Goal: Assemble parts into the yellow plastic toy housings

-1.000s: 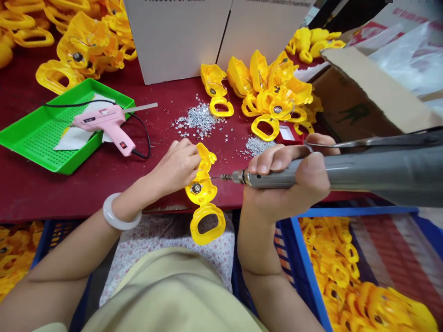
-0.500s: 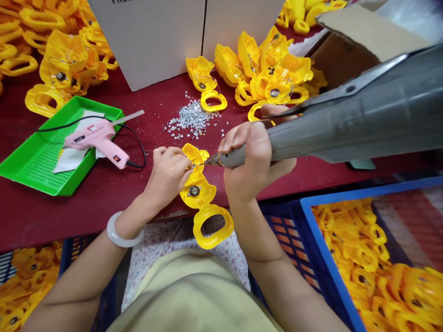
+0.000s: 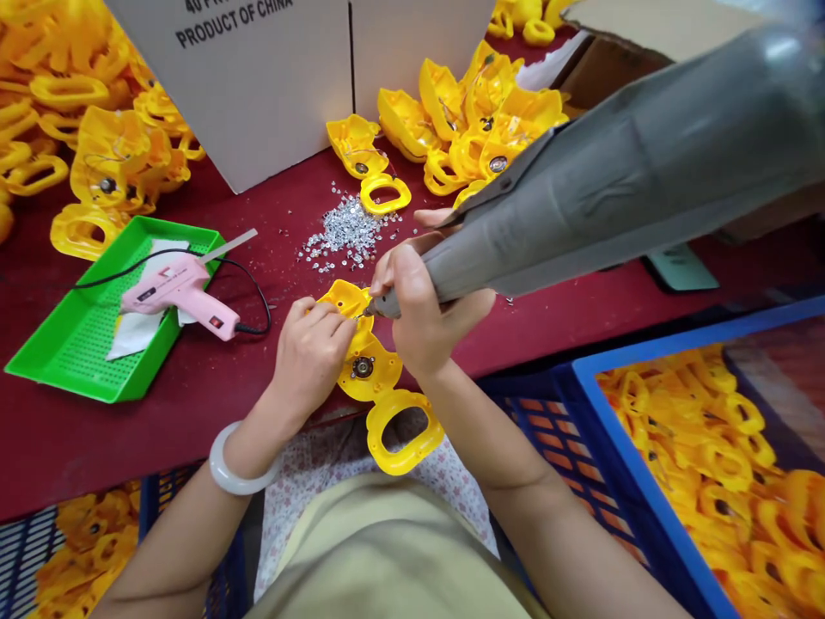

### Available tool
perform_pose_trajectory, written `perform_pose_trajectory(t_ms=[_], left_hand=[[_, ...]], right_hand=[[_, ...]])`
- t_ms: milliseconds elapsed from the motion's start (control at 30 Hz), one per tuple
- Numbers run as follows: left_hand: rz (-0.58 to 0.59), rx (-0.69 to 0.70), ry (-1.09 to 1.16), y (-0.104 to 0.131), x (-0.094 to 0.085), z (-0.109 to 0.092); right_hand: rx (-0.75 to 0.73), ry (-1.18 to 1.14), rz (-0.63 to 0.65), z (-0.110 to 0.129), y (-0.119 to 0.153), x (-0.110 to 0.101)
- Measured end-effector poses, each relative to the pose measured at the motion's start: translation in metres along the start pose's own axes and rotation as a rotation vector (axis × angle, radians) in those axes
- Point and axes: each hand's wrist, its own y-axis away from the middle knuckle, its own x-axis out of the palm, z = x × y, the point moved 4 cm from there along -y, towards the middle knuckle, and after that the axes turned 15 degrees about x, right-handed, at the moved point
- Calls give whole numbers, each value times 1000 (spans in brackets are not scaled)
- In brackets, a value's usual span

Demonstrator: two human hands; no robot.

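Yellow toy shell [image 3: 382, 378]: speaker [image 3: 363, 367] in, fastening apparently unfinished

Head view: it overhangs the table [image 3: 241, 391]'s front edge. The left hand [image 3: 313, 357] holds its upper part, fingers narrowed; the right hand [image 3: 422, 309] grips a power screwdriver [image 3: 580, 189], tip at the shell. Loose screws [image 3: 351, 225] lie farther back.

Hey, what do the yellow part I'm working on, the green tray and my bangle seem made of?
Yellow part: probably glossy plastic, from its highlights and moulded edges.
Green tray: likely smooth plastic, given its regular perforations.
Bangle: milky white sheen; polished stone, glass or plastic, unclear.
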Motion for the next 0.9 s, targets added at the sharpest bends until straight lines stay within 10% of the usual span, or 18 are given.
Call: perform_pose_trajectory(t_ms=[900], left_hand=[[-3, 70, -54, -4, -5, -6]], right_hand=[[50, 42, 153, -8, 0, 7]])
